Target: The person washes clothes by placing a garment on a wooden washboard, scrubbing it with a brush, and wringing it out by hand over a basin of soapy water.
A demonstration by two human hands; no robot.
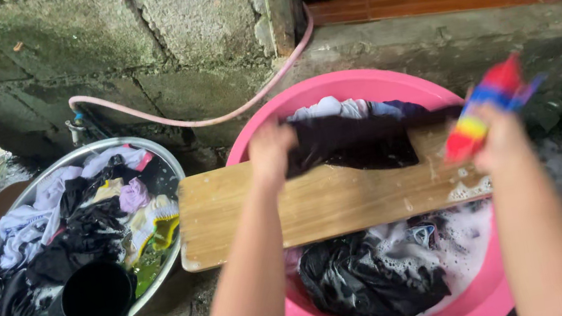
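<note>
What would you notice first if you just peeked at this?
The big pink basin at the centre, full of suds and dark laundry, with a wooden board lying across it. On the board the left hand presses a dark garment, and the right hand lifts a bright red, blue and yellow brush. At left sits a metal basin heaped with clothes.

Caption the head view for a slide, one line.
Left hand pins a dark garment on a wooden washboard across a pink plastic basin; right hand holds a multicoloured brush.

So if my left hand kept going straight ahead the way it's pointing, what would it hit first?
Probably the pale clothes heaped at the far side of the pink basin. The left hand already grips the dark cloth on the board and points that way; depth is unclear.
</note>
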